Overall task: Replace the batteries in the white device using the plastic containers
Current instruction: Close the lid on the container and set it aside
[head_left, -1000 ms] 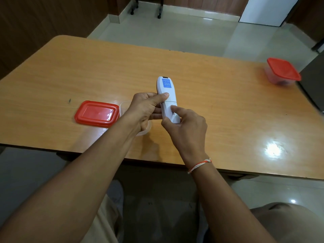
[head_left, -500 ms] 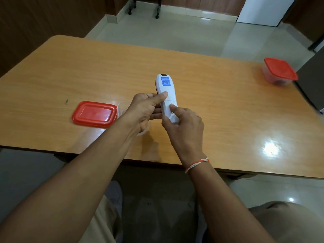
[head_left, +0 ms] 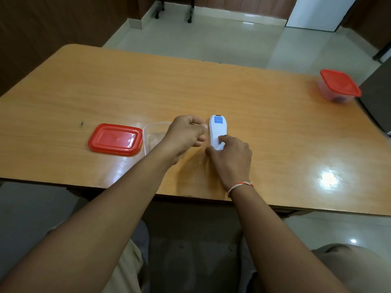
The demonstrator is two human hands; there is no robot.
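Note:
The white device [head_left: 217, 132], with a blue label near its far end, lies lengthwise on the wooden table [head_left: 211, 85]. My right hand [head_left: 231, 159] grips its near end, thumb on one side and a finger on top. My left hand [head_left: 186, 137] hovers just left of the device with its fingers curled, apart from it; whether it holds anything is hidden. Behind that hand stands an open clear plastic container [head_left: 154, 134], partly covered. Its red lid [head_left: 115, 139] lies flat to the left. A second clear container with a red lid [head_left: 338, 85] stands at the far right.
The table's near edge runs just under my wrists. A dark object borders the table at the right edge [head_left: 378, 102]. Chair legs on castors [head_left: 189, 17] stand on the tiled floor beyond the table.
The device has come down from being held up in both hands and now lies on the table. My left hand has let go of it and moved slightly left.

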